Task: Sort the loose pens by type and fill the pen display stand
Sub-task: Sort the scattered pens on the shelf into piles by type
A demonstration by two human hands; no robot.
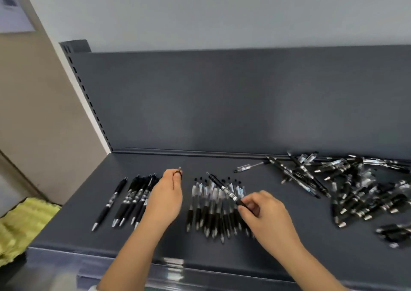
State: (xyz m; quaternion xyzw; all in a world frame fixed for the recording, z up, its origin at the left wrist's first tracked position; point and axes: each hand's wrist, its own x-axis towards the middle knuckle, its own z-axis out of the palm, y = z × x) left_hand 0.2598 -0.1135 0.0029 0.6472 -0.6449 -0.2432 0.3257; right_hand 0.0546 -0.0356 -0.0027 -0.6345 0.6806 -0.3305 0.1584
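Observation:
On the dark grey shelf [222, 253] lie two sorted rows of pens: solid black pens [131, 199] at the left and clear-barrelled pens with black grips [211, 204] in the middle. A loose heap of mixed pens [347, 188] covers the right side. My left hand [165, 198] sits between the two rows and pinches a black pen [179, 172] at its fingertips; only the pen's end shows. My right hand [264, 213] pinches the grip end of a black pen [224, 189] that slants up and left over the clear-barrelled row.
One clear pen [249, 167] lies alone near the shelf's back wall [222, 104]. A slotted upright [89, 99] runs along the left edge. Yellow foam [24, 222] lies below the shelf at the left. A beige wall stands beyond it.

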